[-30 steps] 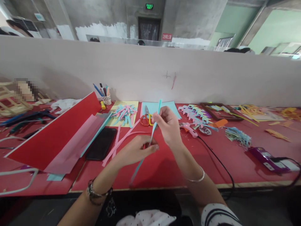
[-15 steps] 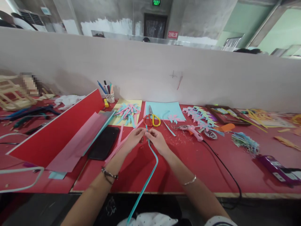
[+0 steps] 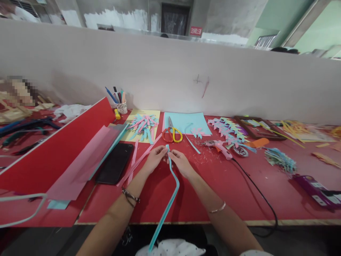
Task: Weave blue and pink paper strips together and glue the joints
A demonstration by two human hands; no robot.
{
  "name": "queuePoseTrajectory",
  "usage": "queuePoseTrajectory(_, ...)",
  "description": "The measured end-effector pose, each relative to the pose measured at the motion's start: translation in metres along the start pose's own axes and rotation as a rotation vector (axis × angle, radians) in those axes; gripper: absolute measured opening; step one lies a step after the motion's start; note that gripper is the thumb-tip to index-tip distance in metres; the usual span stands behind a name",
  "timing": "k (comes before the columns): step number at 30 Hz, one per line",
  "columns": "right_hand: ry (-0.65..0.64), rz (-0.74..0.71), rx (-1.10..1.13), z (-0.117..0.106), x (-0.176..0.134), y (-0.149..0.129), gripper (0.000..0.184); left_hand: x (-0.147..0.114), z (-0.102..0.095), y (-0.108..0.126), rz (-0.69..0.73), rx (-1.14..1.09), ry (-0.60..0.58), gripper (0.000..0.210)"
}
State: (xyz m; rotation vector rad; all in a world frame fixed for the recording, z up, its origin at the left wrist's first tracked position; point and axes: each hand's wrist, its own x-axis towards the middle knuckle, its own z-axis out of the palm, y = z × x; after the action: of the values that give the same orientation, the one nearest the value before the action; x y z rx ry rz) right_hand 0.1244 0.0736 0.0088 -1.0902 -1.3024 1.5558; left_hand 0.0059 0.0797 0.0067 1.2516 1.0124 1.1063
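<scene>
A long, narrow blue paper strip [image 3: 170, 202] runs from my fingertips down over the table's front edge to my lap. My left hand [image 3: 156, 158] pinches it near its upper end. Close beside, my right hand [image 3: 180, 161] also has its fingers closed on the strip, with thumb and finger near the tip. Just beyond my fingers lie scissors [image 3: 171, 132] with one red and one yellow handle, blades pointing away. Loose pink paper strips [image 3: 141, 158] are left of my hands, next to a black phone [image 3: 114, 163].
A pile of cut strips [image 3: 145, 126] and blue sheets [image 3: 183, 120] lie at the back. A pink glue gun [image 3: 221, 147] with a cable, folded paper chains [image 3: 226, 131] and a purple device [image 3: 317, 190] are rightward. A red board [image 3: 61, 142] leans on the left.
The strip's upper end now shows wider and flatter above my fingertips. Both hands stay close together in nearly the same place, and the view has tilted slightly downward.
</scene>
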Motion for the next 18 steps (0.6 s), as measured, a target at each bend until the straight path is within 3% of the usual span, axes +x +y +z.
queuePoseTrajectory(12, 0.034, 0.035, 0.012, 0.001, 0.002, 0.006, 0.044, 0.000, 0.001, -0.007, -0.015, 0.008, 0.021, 0.036)
queuePoseTrajectory(18, 0.091, 0.033, -0.071, 0.001, 0.004, 0.009, 0.035, -0.001, 0.002, -0.011, 0.026, 0.133, 0.154, 0.028)
